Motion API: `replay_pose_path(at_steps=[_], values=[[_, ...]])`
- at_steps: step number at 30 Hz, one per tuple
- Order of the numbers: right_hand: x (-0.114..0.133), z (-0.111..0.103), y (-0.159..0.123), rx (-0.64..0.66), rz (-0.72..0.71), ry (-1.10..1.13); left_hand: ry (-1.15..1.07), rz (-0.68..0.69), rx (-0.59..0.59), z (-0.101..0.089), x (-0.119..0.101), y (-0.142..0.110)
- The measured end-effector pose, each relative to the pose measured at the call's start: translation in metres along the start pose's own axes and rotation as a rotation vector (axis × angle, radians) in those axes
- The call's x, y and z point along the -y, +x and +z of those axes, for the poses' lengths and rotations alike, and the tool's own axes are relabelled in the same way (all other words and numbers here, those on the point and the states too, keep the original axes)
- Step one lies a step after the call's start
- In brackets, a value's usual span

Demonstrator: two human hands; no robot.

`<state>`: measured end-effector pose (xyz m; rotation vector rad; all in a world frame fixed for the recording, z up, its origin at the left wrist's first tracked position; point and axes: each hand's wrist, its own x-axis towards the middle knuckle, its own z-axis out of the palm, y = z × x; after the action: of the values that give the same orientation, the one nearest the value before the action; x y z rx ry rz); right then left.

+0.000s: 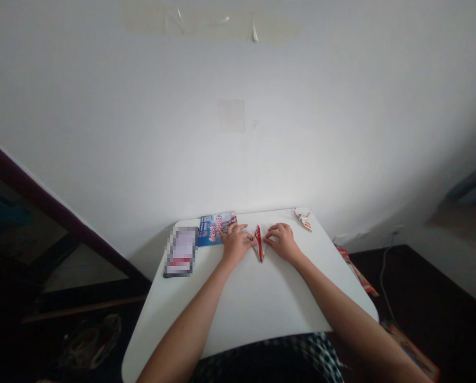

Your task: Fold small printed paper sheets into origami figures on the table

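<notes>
A small piece of folded paper [259, 246], red and white and coming to a point at the bottom, stands between my two hands over the white table. My left hand [236, 243] pinches its left side with thumb and index finger, the other fingers spread above a blue printed leaflet [209, 230]. On the opposite side, my right hand [284, 243] has thumb and fingertips closed at the paper's right edge. Another folded paper piece [303, 218], white with coloured print, lies near the table's back right corner.
A phone [182, 251] with a blurred screen lies on the left of the white table [257, 308]. The back edge meets a white wall [238, 159] with tape marks. Right of the table are red printed papers [358, 271] and a cable [384, 282].
</notes>
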<state>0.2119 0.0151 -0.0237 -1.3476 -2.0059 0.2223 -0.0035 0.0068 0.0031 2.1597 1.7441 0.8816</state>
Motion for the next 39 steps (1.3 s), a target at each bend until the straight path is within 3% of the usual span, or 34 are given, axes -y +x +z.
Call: replay_pose_path(at_steps=[10,22,34,39], values=[[-0.001,-0.001,0.002,0.028,-0.026,-0.036,0.004,0.002,-0.019,0.002,-0.002,0.0],[0.015,-0.006,-0.002,0.064,0.008,-0.081,-0.004,0.0,-0.006,-0.001,-0.001,0.002],[0.011,-0.004,0.001,0.089,0.049,-0.079,0.034,0.003,0.112,-0.011,0.0,0.002],[0.01,-0.003,0.002,0.095,0.078,-0.078,0.058,0.0,0.109,-0.012,-0.002,0.001]])
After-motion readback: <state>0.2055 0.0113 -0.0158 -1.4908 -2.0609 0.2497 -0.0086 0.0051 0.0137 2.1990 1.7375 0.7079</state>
